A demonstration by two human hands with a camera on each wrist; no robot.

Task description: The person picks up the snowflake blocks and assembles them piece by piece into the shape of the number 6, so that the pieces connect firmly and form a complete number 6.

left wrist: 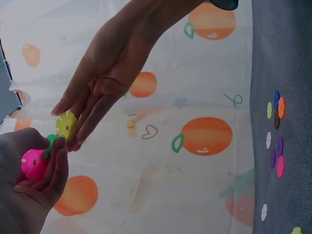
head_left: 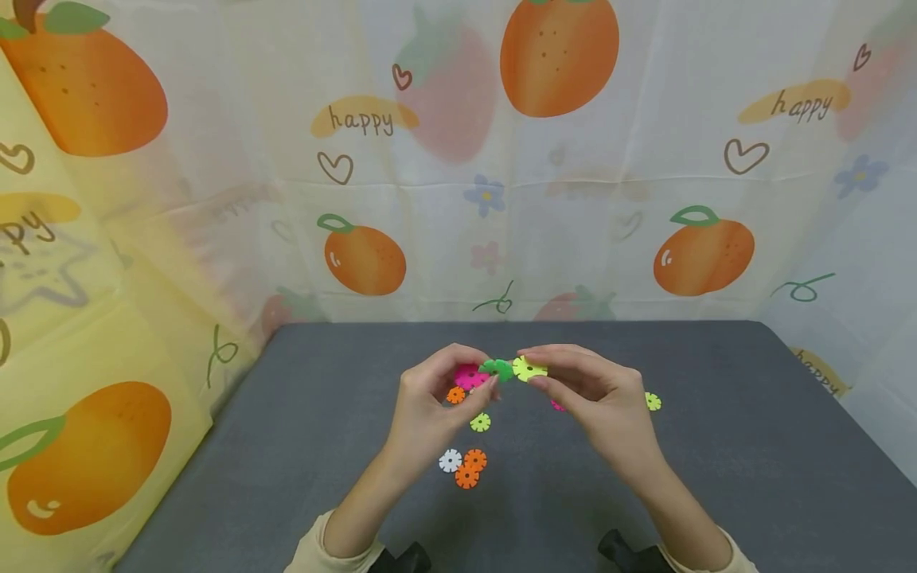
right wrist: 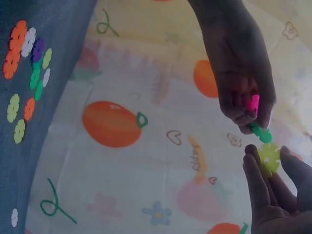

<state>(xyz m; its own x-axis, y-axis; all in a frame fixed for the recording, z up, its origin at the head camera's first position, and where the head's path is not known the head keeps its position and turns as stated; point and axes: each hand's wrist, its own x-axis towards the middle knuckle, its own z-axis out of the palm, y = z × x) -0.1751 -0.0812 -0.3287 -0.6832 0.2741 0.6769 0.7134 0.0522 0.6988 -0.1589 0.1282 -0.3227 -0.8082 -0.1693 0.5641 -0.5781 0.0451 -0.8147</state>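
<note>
Both hands are raised above the table. My left hand (head_left: 437, 394) pinches a green notched disc (head_left: 497, 369), with a pink disc (head_left: 469, 377) beside it at the palm side. A yellow disc (head_left: 530, 368) is pinched between thumb and fingers of my right hand (head_left: 609, 398). In the head view the yellow disc's edge meets the green one; whether they are joined I cannot tell. The left wrist view shows the pink, green and yellow discs (left wrist: 66, 125) in a slanting row, the left fingers partly covering the green one.
On the grey table (head_left: 322, 446) lie loose discs: a white one (head_left: 450, 460), two orange ones (head_left: 467, 477), a yellow-green one (head_left: 480, 422) and another (head_left: 653, 401) to the right. The hands hide part of the table. A fruit-printed cloth (head_left: 430, 239) hangs behind.
</note>
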